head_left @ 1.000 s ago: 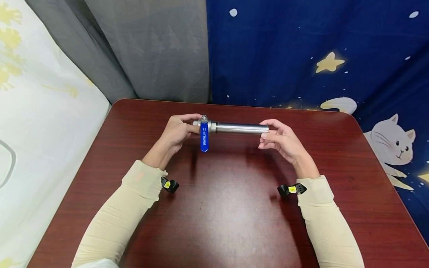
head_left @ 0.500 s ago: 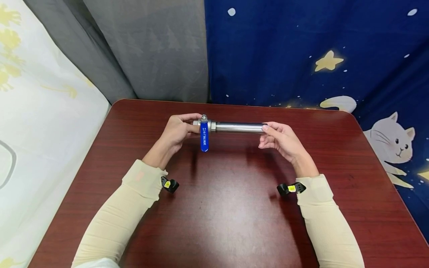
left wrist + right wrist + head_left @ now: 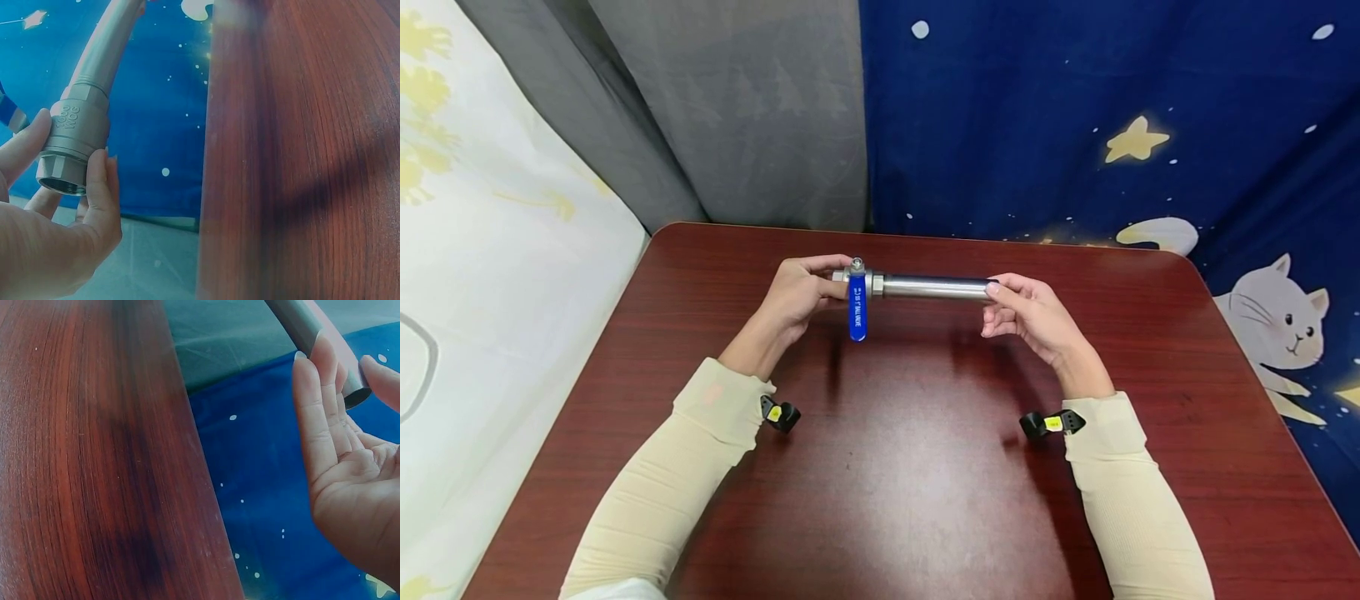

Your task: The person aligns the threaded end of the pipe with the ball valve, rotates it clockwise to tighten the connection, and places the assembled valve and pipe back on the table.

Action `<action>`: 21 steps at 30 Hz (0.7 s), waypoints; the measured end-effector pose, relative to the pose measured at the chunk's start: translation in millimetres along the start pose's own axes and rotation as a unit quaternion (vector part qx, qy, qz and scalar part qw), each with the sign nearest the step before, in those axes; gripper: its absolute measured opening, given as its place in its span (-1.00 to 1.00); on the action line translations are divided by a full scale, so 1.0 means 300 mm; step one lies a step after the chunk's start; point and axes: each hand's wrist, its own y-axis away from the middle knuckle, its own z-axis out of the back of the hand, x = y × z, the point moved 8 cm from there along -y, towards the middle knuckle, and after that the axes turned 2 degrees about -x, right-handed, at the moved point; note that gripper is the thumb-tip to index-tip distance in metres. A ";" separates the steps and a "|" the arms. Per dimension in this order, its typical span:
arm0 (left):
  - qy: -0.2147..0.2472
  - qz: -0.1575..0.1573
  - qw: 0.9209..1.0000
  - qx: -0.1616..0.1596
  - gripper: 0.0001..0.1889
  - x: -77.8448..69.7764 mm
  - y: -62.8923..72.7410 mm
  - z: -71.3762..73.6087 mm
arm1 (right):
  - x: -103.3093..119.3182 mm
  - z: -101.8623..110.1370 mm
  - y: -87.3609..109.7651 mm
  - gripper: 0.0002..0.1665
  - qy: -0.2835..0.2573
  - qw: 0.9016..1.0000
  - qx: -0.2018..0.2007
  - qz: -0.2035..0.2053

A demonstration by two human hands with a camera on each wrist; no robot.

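Note:
A steel ball valve with a blue lever handle is held above the table by my left hand. Thumb and fingers grip the valve body from its left side, and the lever points toward me. Joined to the valve's right side is a straight, shiny metal pipe, roughly level. My right hand pinches the pipe's free end, thumb on the near side and fingers behind. In the right wrist view the pipe's open end shows between thumb and fingers. The left wrist view shows the valve's threaded open port.
Below both hands lies a dark red wood-grain table, its far edge just beyond the valve. A grey curtain and a blue starry curtain hang behind. White patterned fabric is at the left. Small black cameras sit on the wrists.
My right thumb has moved up from the lower edge of the pipe's end onto its near side, and the fingers now cover the end. Left hand and valve stay put.

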 end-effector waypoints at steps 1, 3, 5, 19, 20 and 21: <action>0.001 0.000 1.000 0.000 -0.62 0.000 0.000 -0.001 | -0.002 0.001 0.000 -0.89 0.002 1.000 -0.003 -0.004; 0.000 0.001 1.000 -0.001 -0.62 0.000 0.000 -0.001 | -0.005 0.003 0.000 -0.89 0.006 1.000 -0.008 -0.007; -0.001 0.001 1.000 -0.001 -0.62 0.000 0.001 -0.001 | -0.006 0.004 0.000 -0.89 0.004 1.000 -0.008 -0.009; 0.003 0.003 1.000 -0.003 -0.62 0.004 0.000 0.004 | 0.014 -0.015 0.000 -0.54 -0.025 0.998 0.041 0.028; 0.003 0.003 1.000 -0.003 -0.62 0.004 0.000 0.005 | 0.014 -0.015 0.000 -0.56 -0.025 0.999 0.040 0.027; 0.003 0.003 1.000 -0.003 -0.62 0.004 0.000 0.005 | 0.013 -0.014 0.000 -0.58 -0.024 0.999 0.037 0.025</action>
